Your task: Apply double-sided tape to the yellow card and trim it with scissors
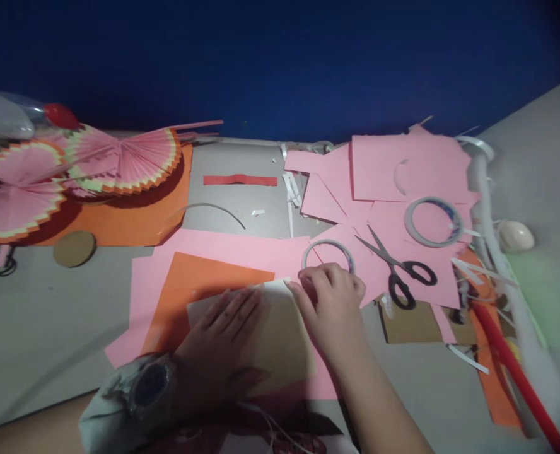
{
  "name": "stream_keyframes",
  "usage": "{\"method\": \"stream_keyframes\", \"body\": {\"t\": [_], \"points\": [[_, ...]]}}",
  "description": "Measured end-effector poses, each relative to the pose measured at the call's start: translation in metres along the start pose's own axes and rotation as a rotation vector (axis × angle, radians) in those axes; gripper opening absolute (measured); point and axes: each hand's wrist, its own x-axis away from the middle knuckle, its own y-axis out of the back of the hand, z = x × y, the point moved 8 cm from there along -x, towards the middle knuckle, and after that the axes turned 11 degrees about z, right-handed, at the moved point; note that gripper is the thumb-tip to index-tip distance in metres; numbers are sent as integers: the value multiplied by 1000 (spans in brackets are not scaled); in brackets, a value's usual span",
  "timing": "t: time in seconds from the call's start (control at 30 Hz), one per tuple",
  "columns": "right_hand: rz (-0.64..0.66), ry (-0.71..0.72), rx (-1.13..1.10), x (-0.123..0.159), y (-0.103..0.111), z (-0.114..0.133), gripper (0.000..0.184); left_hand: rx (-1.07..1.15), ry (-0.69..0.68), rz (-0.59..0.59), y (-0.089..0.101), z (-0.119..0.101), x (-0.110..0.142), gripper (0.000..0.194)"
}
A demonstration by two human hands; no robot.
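My left hand point(223, 331) lies flat with fingers stretched out on a pale cream sheet of paper point(270, 334), pressing it down. My right hand point(332, 302) rests on the sheet's upper right corner with fingers curled and pressed against its edge. The cream sheet lies on an orange sheet point(190, 290), which lies on a pink sheet point(242, 249). A tape roll point(328, 253) sits just beyond my right fingertips. Black-handled scissors point(398, 268) lie to the right on pink paper.
Folded pink paper fans point(119, 161) on orange paper sit at the back left, with a cardboard disc point(74, 248) nearby. A red strip point(239, 180) lies at the back. Pink sheets point(403, 170), a second tape roll point(434, 222) and a red tube point(511, 366) crowd the right.
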Motion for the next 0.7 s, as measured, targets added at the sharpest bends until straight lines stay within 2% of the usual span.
{"method": "stream_keyframes", "body": {"t": [0.2,0.3,0.5,0.6,0.7], "points": [[-83,88,45,5,1,16,27,14,16,-23,0,0,2,78],[-103,68,58,7,1,17,29,41,30,-32,4,0,2,79],[-80,-2,-48,7,4,0,26,78,43,-67,9,-3,4,81],[-85,25,-155,7,15,-11,28,119,61,-58,9,-1,7,78],[-78,31,-156,11,30,-22,27,195,57,-21,13,3,6,71]]}}
